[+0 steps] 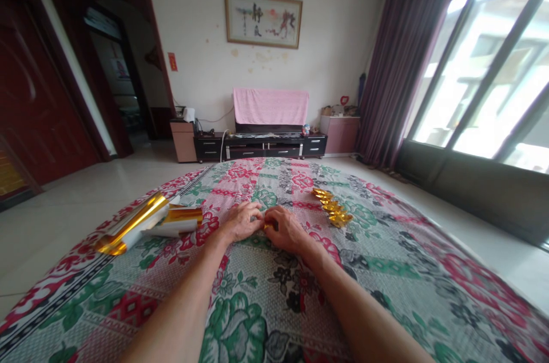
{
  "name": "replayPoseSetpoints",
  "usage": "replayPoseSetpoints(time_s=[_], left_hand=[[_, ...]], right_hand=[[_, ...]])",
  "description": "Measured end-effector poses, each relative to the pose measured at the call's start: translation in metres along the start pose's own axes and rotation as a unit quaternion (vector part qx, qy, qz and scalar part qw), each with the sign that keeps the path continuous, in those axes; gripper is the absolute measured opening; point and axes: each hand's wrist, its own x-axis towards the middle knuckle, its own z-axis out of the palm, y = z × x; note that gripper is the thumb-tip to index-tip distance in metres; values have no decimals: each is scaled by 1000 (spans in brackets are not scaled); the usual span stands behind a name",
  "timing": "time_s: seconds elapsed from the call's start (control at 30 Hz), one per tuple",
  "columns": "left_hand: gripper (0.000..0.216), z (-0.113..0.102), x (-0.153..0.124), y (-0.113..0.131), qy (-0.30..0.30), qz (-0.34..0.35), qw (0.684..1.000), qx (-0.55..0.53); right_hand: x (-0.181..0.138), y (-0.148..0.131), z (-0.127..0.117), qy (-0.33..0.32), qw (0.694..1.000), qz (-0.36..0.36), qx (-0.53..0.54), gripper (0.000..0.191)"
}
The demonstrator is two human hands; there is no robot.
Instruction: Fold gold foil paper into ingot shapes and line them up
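Note:
My left hand [243, 220] and my right hand [285, 230] meet at the middle of a floral cloth [386, 271], fingers curled and pressed together. Between them shows a small piece of gold foil paper [269, 227], pinched by both hands and mostly hidden by the fingers. To the right of my right hand lies a row of several folded gold paper pieces [332, 208] on the cloth. To the left of my left hand lies a loose stack of gold foil sheets [143, 222], partly curled, with white backs showing.
The cloth covers a wide surface that fills the lower view. Beyond it are a tiled floor [64, 208], a dark low cabinet [261, 147] with a pink cloth over it, a dark wooden door [38, 88] at left and a large window [493, 66] with a curtain at right.

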Motion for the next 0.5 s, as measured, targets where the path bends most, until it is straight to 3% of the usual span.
replayPoseSetpoints(time_s=[0.5], left_hand=[[15, -2, -1, 6, 0, -4, 1000, -6]], right_hand=[[1, -1, -3, -15, 1000, 3, 11, 10]])
